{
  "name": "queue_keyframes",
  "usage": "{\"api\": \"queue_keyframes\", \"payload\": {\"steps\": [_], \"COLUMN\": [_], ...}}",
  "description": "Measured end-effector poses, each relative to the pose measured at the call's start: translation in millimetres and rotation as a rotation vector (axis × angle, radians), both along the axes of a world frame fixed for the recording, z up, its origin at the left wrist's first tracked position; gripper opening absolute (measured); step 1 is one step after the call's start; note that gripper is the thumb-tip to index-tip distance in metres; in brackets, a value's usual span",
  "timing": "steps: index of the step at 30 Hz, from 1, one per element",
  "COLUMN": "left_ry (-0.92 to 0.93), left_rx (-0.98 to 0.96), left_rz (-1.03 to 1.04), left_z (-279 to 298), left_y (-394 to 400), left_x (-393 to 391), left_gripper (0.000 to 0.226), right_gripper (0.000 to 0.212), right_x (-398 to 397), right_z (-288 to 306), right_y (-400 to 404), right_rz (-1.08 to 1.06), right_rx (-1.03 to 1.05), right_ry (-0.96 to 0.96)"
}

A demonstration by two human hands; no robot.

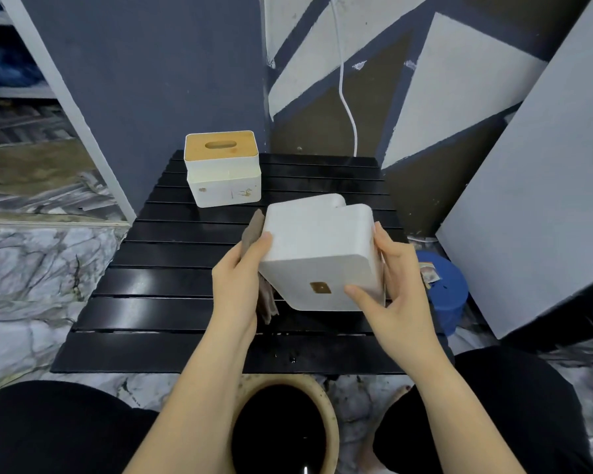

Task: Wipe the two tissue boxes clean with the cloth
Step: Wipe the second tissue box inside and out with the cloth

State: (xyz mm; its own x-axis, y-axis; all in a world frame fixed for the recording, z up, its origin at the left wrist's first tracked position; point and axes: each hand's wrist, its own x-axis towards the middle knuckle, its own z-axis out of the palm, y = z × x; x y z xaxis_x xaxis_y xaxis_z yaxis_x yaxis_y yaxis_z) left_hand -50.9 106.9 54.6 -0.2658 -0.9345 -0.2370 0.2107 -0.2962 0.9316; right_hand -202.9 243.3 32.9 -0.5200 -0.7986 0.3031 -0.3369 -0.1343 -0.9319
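**One box up in both hands, cloth trapped under the left**

I have the near box (317,254) lifted off the table (172,295), tilted so a broad white face looks up at me and a small brown mark shows low on the front face. My left hand (240,278) curls round its left edge, thumb on the top face, with the cloth (254,230) pinned between palm and box; grey folds stick out above and below the hand. My right hand (391,289) clamps the right side, thumb across the front face near the mark, fingers wrapped behind out of sight.

The far box (223,169) sits at the back left of the table, upright, wooden slotted lid on, with brownish stains on its front.

My read on handling: the box looks like a hard, smooth plastic shell, probably light and likely empty, so it should turn easily but could slip, more so if the cloth is damp. I'd hold it by opposite edges and corners, not the flat faces, and let one hand brace while the other rubs. The cloth is limp and will bunch, so I'd keep it flat beneath my fingers. A dark basin (285,429) stands below the table's near edge, under the box; a drop could land there.
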Motion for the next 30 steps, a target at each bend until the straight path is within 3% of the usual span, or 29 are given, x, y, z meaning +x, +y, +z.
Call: {"api": "queue_keyframes", "payload": {"steps": [6, 13, 16, 20, 27, 30], "left_ry": [-0.087, 0.016, 0.054, 0.069, 0.077, 0.083], "left_rx": [-0.190, 0.047, 0.073, 0.073, 0.071, 0.112], "left_rz": [0.123, 0.101, 0.069, 0.050, 0.033, 0.041], "left_z": [-11, -17, -13, -14, -25, -28], "left_y": [-9, -12, -11, -5, 15, 20], "left_x": [1, 2, 3, 11, 23, 28], "left_gripper": [0.018, 0.006, 0.021, 0.008, 0.010, 0.015], "right_gripper": [0.074, 0.072, 0.066, 0.066, 0.069, 0.054], "right_x": [12, 33, 41, 44, 54, 55], "right_z": [6, -5, -8, -4, -17, -40], "right_y": [-1, -19, -20, -15, -4, -3], "right_rz": [-0.059, 0.014, -0.018, -0.008, 0.003, -0.030], "right_rx": [-0.010, -0.048, -0.057, -0.005, 0.037, -0.019], "right_ry": [0.268, 0.889, 0.938, 0.924, 0.925, 0.900]}}
